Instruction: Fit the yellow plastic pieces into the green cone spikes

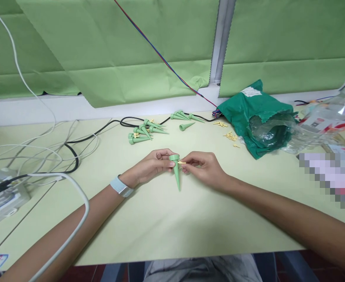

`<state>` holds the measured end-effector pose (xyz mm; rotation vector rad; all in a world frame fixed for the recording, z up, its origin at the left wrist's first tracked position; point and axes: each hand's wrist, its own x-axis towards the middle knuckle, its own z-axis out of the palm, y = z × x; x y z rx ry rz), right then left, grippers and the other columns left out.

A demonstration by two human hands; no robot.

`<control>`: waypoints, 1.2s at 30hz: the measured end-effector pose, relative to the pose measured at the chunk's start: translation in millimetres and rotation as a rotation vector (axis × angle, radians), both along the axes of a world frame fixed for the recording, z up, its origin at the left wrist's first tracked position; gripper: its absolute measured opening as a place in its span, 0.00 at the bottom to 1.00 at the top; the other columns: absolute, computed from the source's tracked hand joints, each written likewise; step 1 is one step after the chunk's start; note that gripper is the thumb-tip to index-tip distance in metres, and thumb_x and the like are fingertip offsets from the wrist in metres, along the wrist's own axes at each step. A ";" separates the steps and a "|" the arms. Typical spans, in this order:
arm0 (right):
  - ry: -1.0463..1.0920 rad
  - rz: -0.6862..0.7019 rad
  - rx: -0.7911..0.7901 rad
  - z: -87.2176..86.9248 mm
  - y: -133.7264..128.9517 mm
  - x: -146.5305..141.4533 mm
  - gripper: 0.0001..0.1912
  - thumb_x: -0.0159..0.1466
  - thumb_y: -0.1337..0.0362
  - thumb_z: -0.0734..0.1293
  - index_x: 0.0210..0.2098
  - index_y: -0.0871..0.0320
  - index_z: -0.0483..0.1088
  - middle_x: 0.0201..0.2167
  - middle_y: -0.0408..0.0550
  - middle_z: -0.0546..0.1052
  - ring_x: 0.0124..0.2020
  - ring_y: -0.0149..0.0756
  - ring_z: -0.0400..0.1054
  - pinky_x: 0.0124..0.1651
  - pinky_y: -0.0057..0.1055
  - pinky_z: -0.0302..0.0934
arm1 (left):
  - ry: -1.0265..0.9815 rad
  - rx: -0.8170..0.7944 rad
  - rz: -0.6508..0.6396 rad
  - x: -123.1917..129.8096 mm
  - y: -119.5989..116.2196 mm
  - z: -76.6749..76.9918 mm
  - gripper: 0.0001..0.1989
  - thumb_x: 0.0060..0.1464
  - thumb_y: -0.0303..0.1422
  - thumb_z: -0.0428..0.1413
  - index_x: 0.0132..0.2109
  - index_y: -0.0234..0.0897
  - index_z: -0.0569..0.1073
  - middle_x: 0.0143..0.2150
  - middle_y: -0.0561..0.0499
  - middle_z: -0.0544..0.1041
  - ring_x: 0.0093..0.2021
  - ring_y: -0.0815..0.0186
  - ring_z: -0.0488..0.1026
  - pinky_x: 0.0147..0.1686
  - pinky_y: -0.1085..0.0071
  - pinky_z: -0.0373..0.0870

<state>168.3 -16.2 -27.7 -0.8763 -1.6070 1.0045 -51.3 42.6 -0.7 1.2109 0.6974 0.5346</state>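
Note:
My left hand (157,164) pinches a green plastic spike (176,168) near its wide cap, and the spike's tip points down toward me. From the right, my right hand (203,167) grips a small yellow plastic piece (182,162) between thumb and fingers, its end at the side of the spike just under the cap. Whether that piece has entered the spike I cannot tell. Beyond my left hand lies a cluster of green spikes (143,131), some with yellow pieces on them. More green spikes (182,116) lie farther back.
Loose yellow pieces (230,136) are scattered beside an opened green plastic bag (257,121). A clear bottle (328,117) stands at the right. White and black cables (72,156) and a power strip (4,196) occupy the left side; one pale cable crosses over my left forearm.

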 end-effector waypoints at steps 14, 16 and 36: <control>0.091 0.145 -0.207 8.1 2.3 4.6 0.15 0.59 0.53 0.75 0.33 0.59 0.77 0.25 0.47 0.79 0.26 0.35 0.75 0.32 0.34 0.73 | 0.011 -0.024 -0.067 1.6 -1.1 -1.3 0.14 0.49 0.28 0.69 0.43 0.35 0.77 0.40 0.45 0.82 0.40 0.61 0.79 0.46 0.63 0.72; 0.013 0.137 -0.108 7.8 1.1 5.9 0.12 0.62 0.55 0.74 0.33 0.58 0.78 0.27 0.47 0.80 0.27 0.34 0.75 0.34 0.34 0.72 | 0.021 -0.046 -0.083 0.6 0.1 -1.4 0.13 0.50 0.28 0.69 0.43 0.35 0.77 0.39 0.46 0.81 0.39 0.63 0.79 0.44 0.65 0.73; 0.180 0.212 -0.282 1.2 4.3 3.9 0.18 0.57 0.53 0.78 0.32 0.62 0.75 0.26 0.49 0.81 0.27 0.37 0.78 0.32 0.32 0.74 | 0.057 -0.047 -0.093 0.2 2.2 -2.3 0.15 0.50 0.28 0.69 0.45 0.33 0.77 0.39 0.45 0.81 0.41 0.62 0.79 0.45 0.66 0.73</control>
